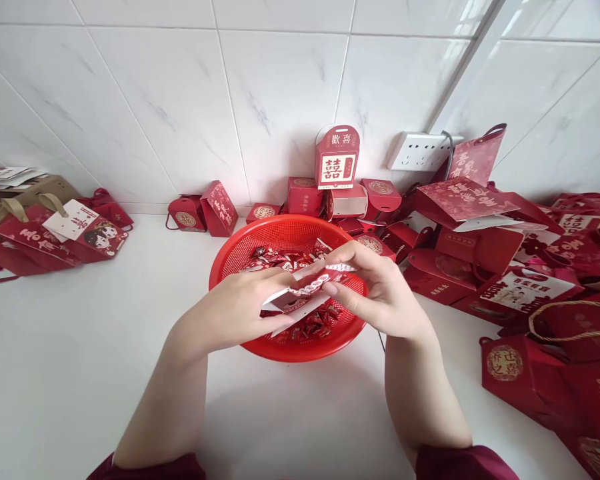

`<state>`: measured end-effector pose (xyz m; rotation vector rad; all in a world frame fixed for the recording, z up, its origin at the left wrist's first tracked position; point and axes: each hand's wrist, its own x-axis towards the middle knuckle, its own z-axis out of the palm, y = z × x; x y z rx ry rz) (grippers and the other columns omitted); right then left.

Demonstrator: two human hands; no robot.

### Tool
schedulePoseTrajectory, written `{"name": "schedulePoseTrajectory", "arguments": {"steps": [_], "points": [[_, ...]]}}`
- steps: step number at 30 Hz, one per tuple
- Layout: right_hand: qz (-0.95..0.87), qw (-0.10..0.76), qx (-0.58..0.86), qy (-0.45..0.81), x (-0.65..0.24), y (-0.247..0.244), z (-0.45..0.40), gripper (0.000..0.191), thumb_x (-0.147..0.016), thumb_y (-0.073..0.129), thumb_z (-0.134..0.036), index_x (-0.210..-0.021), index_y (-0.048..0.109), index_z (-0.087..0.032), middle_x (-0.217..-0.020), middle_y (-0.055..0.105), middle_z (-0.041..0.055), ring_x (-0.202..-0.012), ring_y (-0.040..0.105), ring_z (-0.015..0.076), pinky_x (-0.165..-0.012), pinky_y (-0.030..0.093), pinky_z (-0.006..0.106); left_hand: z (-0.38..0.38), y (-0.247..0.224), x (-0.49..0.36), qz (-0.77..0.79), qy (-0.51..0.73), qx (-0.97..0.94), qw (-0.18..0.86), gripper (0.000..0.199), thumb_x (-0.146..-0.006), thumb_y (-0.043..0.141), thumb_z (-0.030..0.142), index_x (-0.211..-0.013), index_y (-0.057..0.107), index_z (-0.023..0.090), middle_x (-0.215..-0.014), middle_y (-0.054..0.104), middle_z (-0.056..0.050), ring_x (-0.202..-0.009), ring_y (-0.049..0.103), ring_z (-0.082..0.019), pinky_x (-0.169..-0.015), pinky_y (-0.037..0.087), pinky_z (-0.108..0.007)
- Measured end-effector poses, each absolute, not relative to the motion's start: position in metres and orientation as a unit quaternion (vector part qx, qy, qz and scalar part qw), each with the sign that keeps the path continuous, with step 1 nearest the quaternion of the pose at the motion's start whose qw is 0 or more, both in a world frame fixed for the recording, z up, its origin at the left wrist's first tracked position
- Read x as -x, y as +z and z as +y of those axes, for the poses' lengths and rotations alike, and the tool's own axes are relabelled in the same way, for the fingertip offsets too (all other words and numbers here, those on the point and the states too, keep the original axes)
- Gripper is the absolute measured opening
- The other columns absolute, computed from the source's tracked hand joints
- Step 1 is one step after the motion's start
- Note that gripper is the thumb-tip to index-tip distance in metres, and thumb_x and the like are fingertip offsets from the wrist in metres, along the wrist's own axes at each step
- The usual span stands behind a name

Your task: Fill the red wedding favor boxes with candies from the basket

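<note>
Above a red plastic basket [300, 353], my left hand [235, 307] is closed on a small open paper gift box [307, 310], whose white inner flaps show. My right hand [380, 287] pinches a red-and-white wrapped candy [333, 275] between thumb and fingers at the mouth of the box. The candy's lower part is partly hidden by the box. Many red wrapped candies [315, 327] lie in the basket beneath both hands. What else the box holds cannot be made out.
Red gift boxes [305, 195] stand along the tiled wall, one upright box [337, 157] among them. More boxes and bags pile up at the right [480, 260]. Red gift bags [55, 233] sit at the left. A white power strip [423, 152] is against the wall.
</note>
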<state>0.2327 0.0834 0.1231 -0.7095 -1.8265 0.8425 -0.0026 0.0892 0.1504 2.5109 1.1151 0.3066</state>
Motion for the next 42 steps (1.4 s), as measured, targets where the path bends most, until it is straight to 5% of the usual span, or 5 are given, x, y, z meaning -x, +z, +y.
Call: {"name": "schedulePoseTrajectory", "arguments": {"steps": [9, 22, 29, 33, 42], "points": [[-0.806, 0.458, 0.242, 0.287, -0.225, 0.129, 0.066, 0.020, -0.093, 0.060, -0.015, -0.109, 0.056, -0.027, -0.118, 0.072, 0.0051, -0.105, 0.070, 0.0214, -0.087, 0.060, 0.035, 0.090, 0.150, 0.008, 0.417, 0.041, -0.872, 0.255, 0.050, -0.077, 0.074, 0.039, -0.124, 0.059, 0.033, -0.122, 0.064, 0.001, -0.102, 0.065, -0.022, -0.077, 0.050, -0.029], [-0.897, 0.270, 0.260, 0.234, -0.210, 0.121, 0.066, 0.020, -0.098, 0.045, -0.009, -0.112, 0.055, -0.021, -0.116, 0.066, 0.0083, -0.097, 0.066, 0.0193, -0.079, 0.054, 0.033, 0.093, 0.153, 0.010, 0.381, 0.056, -0.877, 0.287, 0.032, -0.077, 0.075, 0.032, -0.105, 0.061, 0.026, -0.100, 0.066, 0.003, -0.086, 0.063, -0.017, -0.069, 0.045, -0.026], [-0.854, 0.255, 0.356, 0.280, -0.220, 0.126, 0.062, 0.020, -0.100, 0.046, -0.014, -0.117, 0.050, -0.022, -0.102, 0.070, 0.0056, -0.088, 0.067, 0.0194, -0.072, 0.050, 0.030, 0.088, 0.155, 0.016, 0.387, 0.056, -0.888, 0.242, 0.022, -0.096, 0.051, 0.040, -0.095, 0.068, 0.026, -0.103, 0.065, 0.000, -0.093, 0.061, -0.018, -0.077, 0.042, -0.027], [-0.817, 0.259, 0.441, 0.266, -0.223, 0.129, 0.063, 0.014, -0.102, 0.045, -0.024, -0.116, 0.047, -0.022, -0.085, 0.068, 0.0022, -0.073, 0.064, 0.0190, -0.063, 0.045, 0.029, 0.087, 0.150, 0.018, 0.443, 0.061, -0.877, 0.178, 0.043, -0.101, 0.038, 0.039, -0.069, 0.062, 0.020, -0.080, 0.058, -0.001, -0.067, 0.052, -0.013, -0.062, 0.037, -0.029], [-0.803, 0.287, 0.456, 0.254, -0.220, 0.128, 0.059, 0.019, -0.102, 0.044, -0.023, -0.121, 0.047, -0.024, -0.094, 0.068, 0.0021, -0.084, 0.066, 0.0191, -0.070, 0.047, 0.028, 0.084, 0.152, 0.017, 0.473, 0.064, -0.856, 0.199, 0.013, -0.080, 0.068, 0.039, -0.081, 0.068, 0.026, -0.091, 0.064, 0.004, -0.071, 0.058, -0.013, -0.059, 0.039, -0.027]]}}
